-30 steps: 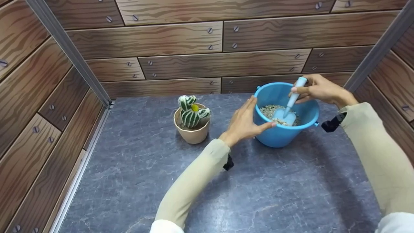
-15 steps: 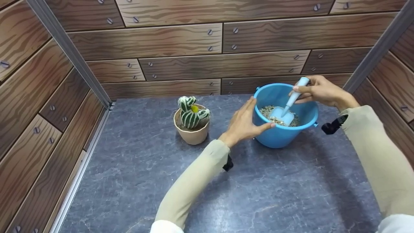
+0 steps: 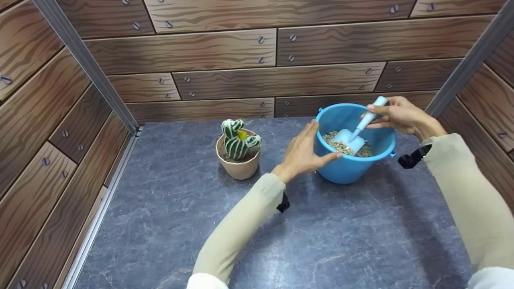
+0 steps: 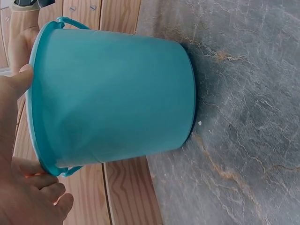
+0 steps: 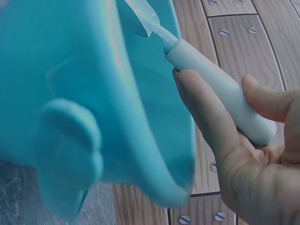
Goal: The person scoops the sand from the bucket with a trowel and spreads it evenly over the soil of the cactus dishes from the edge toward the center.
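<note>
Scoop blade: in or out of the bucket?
In. The head view shows the blade inside the bucket, down at the loose grains.

Forearm sleeves (image 3: 468, 196): beige cloth is worn, lightly creased
Upper sleeves (image 3: 494, 279): white fabric is seen
Wrist devices (image 3: 410, 159): black blocks are worn

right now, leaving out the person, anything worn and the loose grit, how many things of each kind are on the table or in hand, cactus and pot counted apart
blue bucket: 1
light blue scoop: 1
cactus: 1
pot: 1
total: 4
</note>
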`<state>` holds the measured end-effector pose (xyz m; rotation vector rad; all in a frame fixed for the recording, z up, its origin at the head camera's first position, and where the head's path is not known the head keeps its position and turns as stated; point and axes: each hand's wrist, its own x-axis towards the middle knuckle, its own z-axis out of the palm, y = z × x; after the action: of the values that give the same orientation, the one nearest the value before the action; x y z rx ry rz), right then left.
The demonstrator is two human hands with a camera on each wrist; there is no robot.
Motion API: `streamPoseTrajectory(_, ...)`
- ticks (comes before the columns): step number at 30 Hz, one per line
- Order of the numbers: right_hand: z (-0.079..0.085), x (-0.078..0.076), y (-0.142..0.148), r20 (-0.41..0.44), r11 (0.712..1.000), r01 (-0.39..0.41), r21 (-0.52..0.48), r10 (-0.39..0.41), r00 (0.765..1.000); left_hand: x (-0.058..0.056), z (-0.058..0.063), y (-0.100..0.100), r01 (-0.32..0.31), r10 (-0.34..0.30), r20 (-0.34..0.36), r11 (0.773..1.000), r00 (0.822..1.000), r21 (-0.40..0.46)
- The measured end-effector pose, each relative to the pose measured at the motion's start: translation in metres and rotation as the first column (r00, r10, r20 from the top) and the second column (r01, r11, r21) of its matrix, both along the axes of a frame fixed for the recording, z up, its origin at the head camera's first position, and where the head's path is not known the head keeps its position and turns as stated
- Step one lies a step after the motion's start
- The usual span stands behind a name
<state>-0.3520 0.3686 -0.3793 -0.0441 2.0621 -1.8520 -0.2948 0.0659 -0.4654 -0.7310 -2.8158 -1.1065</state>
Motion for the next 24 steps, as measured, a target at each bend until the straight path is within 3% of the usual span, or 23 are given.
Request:
streamPoseTrajectory(10,-0.003,0.000,-0.004,0.054,0.998,0.063,-0.023,-0.062,0.997,0.000,0.000,0.001,-0.004,0.004,-0.001,1.000,1.000,-0.004)
streamPoseTrajectory(24,-0.011,0.003,-0.005,0.090,0.985,0.086,-0.152,-0.073,0.993,0.001,0.000,0.001,-0.008,0.008,0.019,1.000,1.000,0.000)
